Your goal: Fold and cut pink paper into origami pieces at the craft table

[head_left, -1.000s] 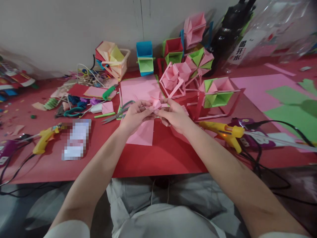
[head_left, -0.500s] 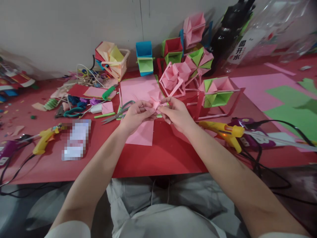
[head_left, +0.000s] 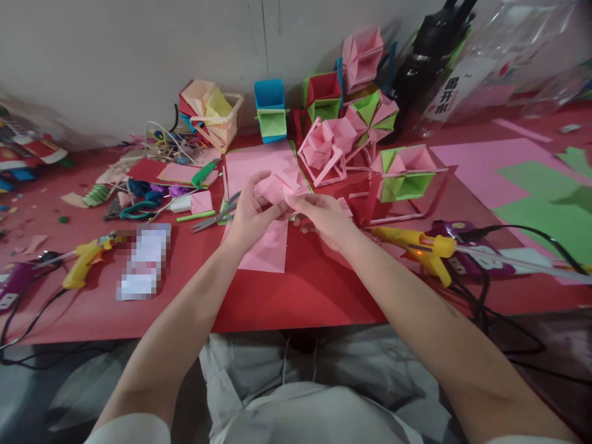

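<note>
Between both hands is a small folded piece of pink paper (head_left: 277,187), held above the table's middle. My left hand (head_left: 255,213) curls round its left side, fingers behind it and thumb in front. My right hand (head_left: 321,216) pinches its right edge between thumb and fingers. The fingers hide part of the folds. Beneath the hands lie pink paper sheets (head_left: 259,161). Grey scissors (head_left: 213,219) with teal handles rest just left of my left hand, partly covered by it.
Yellow glue guns lie at the left (head_left: 86,262) and right (head_left: 416,243), with trailing cables. Several folded-paper wheels and boxes (head_left: 326,148) stand along the wall. A black bottle (head_left: 419,68) and a clear plastic bottle (head_left: 456,92) are at the back right. A blurred-out phone-like object (head_left: 143,262) lies left.
The pink paper has turned and opened out, showing a broader face toward the left. My left fingers have lifted behind it, and my right hand has shifted slightly down.
</note>
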The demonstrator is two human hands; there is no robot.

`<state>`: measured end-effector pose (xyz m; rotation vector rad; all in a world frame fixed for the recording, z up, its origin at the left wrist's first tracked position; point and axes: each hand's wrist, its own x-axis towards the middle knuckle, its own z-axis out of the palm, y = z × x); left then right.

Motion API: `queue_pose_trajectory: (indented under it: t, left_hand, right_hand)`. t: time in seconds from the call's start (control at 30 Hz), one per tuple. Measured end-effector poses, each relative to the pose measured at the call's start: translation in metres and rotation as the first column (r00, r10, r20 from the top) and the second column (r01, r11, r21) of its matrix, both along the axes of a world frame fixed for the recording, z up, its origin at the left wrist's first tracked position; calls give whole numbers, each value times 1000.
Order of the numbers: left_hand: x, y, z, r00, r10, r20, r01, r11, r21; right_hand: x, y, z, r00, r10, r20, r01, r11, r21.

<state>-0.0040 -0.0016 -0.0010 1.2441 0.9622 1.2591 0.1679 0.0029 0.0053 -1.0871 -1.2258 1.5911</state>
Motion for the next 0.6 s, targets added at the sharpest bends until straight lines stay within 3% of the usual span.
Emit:
queue_pose_trajectory:
  t: [0.13,0.27,0.37,0.6]
  left_hand:
    - [1,1,-4,1000,15,-13,-15,1000,-26]
    - [3,2,-8,998,24,-55,-23,1000,10]
    - [4,1,-8,998,20,-65,-19,1000,21]
    - [2,2,-2,994,7,-105,-5,1000,10]
  right_hand:
    - [-2,-1,-6,1000,-19,17,18,998,62]
    - [-4,-1,-8,993,-98,-64,110,970,219]
    - [-5,0,-7,983,-157,-96,176,954,243]
    - [3,4,-7,969,-247,10,221,882,415]
